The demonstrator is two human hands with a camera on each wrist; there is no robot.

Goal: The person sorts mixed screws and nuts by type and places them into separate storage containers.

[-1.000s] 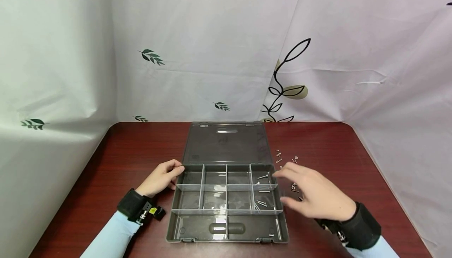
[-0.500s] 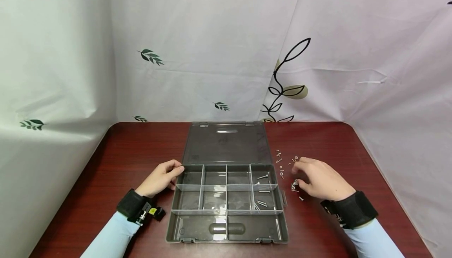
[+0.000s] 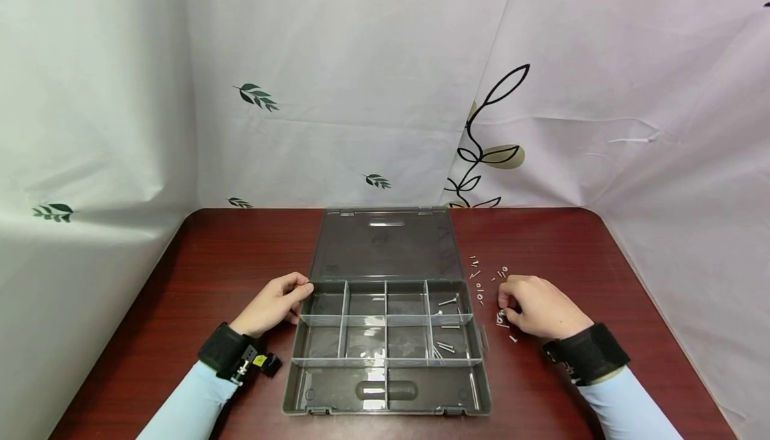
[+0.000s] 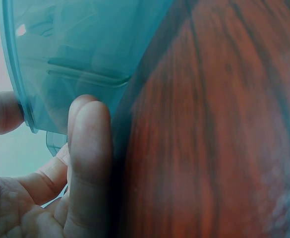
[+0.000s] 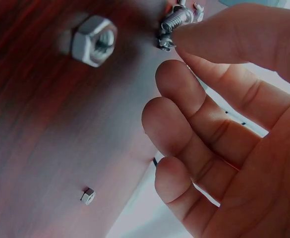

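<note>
A smoky clear compartment box lies on the table with its lid laid back. My left hand grips its left wall near the back corner; the left wrist view shows fingertips against the outside. To the right of the box, my right hand is low over a small cluster of hardware, thumb and index finger drawn together at a screw. Its other fingers are curled loosely. A hex nut lies nearby, and a smaller nut is farther off.
Several screws lie in the box's right-hand compartments. More loose screws and nuts are scattered between box and right hand. A latch tab sticks out on the box's right side. Patterned white cloth hangs behind the table.
My right hand has moved right, away from the box, and down to the loose hardware, its thumb and index finger closing together there. The left hand stays on the box.
</note>
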